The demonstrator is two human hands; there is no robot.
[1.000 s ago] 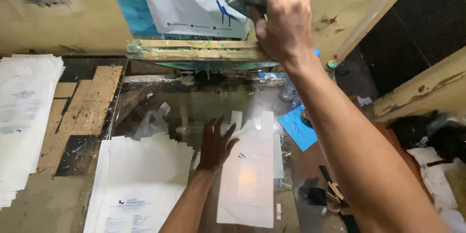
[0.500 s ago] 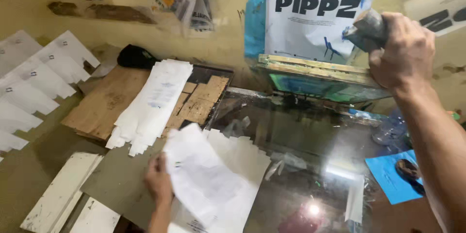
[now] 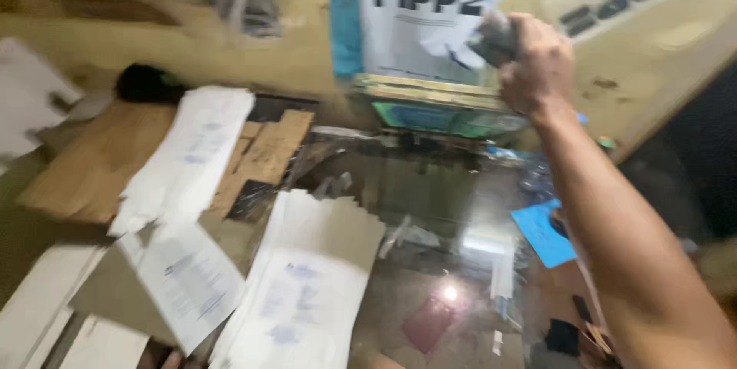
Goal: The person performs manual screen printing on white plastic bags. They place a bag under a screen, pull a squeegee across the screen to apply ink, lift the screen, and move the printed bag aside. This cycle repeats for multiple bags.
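Right hand (image 3: 537,62) raised at the top of the view, fingers curled tight around a dark grey handle (image 3: 491,37), pressed against a white printed sheet (image 3: 430,16) on the upright wooden frame (image 3: 430,92). Left hand (image 3: 165,357) barely in view at the bottom edge, far below and left of the frame, pinching a single white printed paper (image 3: 188,281) by its lower corner; fingers mostly hidden, blurred. Just right of that paper, below the frame, a fanned stack of white sheets (image 3: 307,284) on the glossy glass counter (image 3: 445,208). Left of the frame, another pile of white sheets (image 3: 188,154) lying across brown cardboard (image 3: 92,162). Below and right of the frame, a blue paper scrap (image 3: 541,234) beside the right forearm. Whole view motion-blurred.
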